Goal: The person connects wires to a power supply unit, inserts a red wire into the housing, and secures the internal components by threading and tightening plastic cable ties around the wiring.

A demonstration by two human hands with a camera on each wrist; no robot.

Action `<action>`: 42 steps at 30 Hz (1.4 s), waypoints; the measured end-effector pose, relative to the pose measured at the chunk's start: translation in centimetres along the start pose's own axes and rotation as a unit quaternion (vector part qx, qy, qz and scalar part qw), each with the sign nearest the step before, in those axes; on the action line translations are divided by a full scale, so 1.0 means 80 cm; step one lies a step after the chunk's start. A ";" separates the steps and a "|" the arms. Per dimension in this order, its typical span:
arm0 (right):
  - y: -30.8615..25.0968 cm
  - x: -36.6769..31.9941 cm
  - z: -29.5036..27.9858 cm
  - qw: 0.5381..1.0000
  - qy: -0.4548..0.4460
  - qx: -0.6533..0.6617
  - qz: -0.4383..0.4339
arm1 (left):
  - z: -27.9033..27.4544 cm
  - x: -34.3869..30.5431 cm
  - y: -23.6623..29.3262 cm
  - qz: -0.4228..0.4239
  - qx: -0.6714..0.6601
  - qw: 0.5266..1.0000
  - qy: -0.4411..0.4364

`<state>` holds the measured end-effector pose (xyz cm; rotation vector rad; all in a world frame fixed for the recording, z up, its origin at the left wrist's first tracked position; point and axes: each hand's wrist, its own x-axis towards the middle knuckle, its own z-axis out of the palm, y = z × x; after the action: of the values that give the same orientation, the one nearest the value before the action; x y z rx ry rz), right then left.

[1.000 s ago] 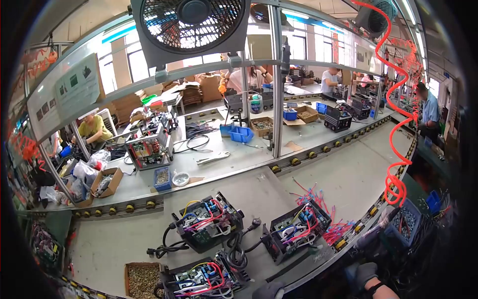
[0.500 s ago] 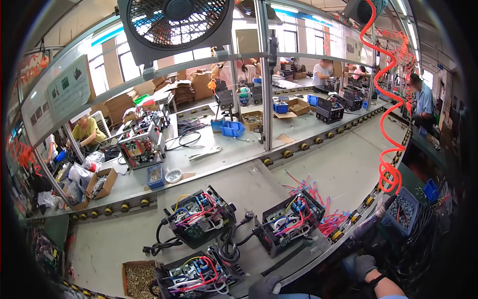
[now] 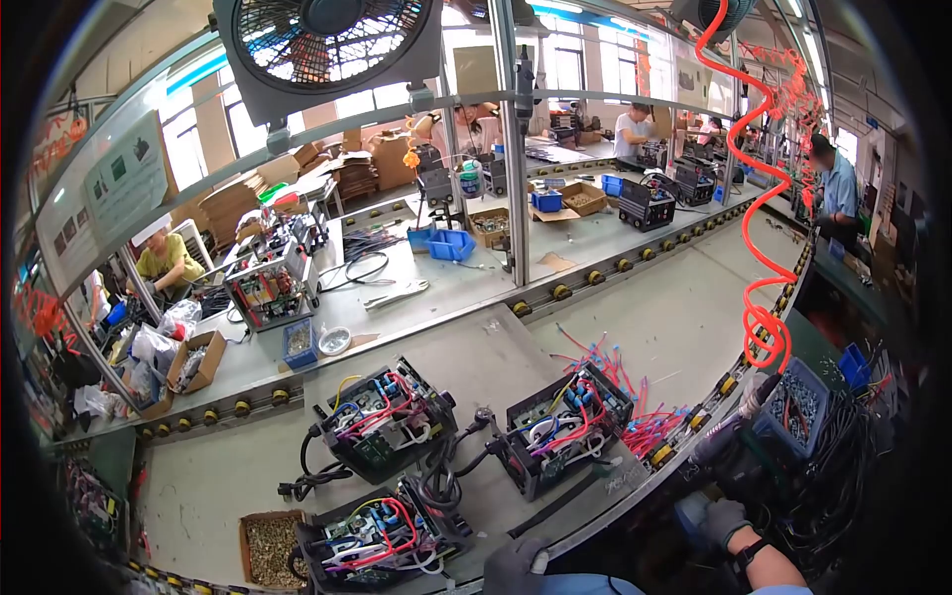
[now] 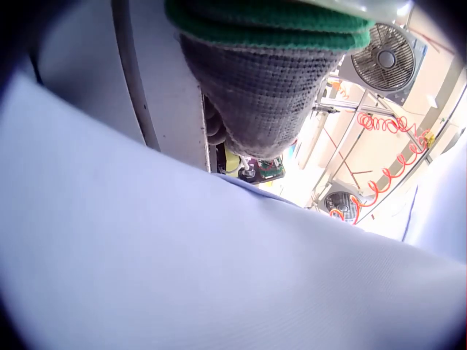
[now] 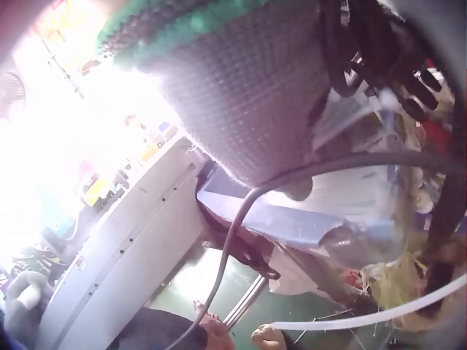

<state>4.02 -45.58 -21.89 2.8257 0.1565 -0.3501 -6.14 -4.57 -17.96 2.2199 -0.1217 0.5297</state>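
Observation:
My gloved left hand [image 3: 514,567] is at the bench's near edge, below two open-topped units [image 3: 563,426] [image 3: 382,535]. A small pale patch shows at its thumb side; whether it is a held thing is unclear. In the left wrist view the grey glove [image 4: 255,87] hides most of its fingers. My gloved right hand [image 3: 726,523] reaches down at a blue bin [image 3: 692,516] below the bench edge. From the right wrist, the glove [image 5: 248,102] is over the bin's blue rim [image 5: 270,219], its fingers largely hidden. A third unit [image 3: 382,421] stands farther back.
Red and blue wires [image 3: 650,436] lie right of the units. A cardboard box of small parts [image 3: 270,550] stands left. A red coiled hose [image 3: 759,238] hangs at right, above a blue bin of hardware [image 3: 796,407] and black cables [image 3: 843,456]. Several people work beyond.
The head view has shifted, so the bench scene sits farther left and slightly higher. My left hand shows more fully at the bench edge; my right hand stays by the low blue bin.

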 end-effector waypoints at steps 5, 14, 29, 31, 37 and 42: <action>0.011 0.012 0.032 0.995 -0.085 -0.046 -0.007 | -0.004 0.000 -0.001 -0.002 -0.025 1.000 -0.017; -0.012 0.005 -0.021 0.996 -0.048 -0.074 -0.009 | 0.001 -0.005 -0.014 0.000 -0.003 1.000 -0.028; 0.006 -0.033 -0.129 0.997 -0.050 0.031 0.058 | 0.011 -0.002 -0.010 -0.002 -0.008 1.000 0.015; 0.007 -0.053 -0.173 0.996 0.015 0.069 0.050 | 0.012 -0.001 -0.011 -0.007 -0.013 1.000 0.014; -0.096 -0.058 -0.294 0.832 0.023 0.533 -0.150 | 0.002 0.016 0.033 -0.140 -0.215 0.966 0.006; -0.273 -0.003 -0.282 0.647 -0.048 0.623 -0.438 | -0.083 0.064 0.099 -0.230 -0.467 0.850 0.075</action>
<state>5.71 -18.08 -6.76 3.6678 2.0201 -1.1746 -5.74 -4.30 -6.43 1.1779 0.2018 0.2704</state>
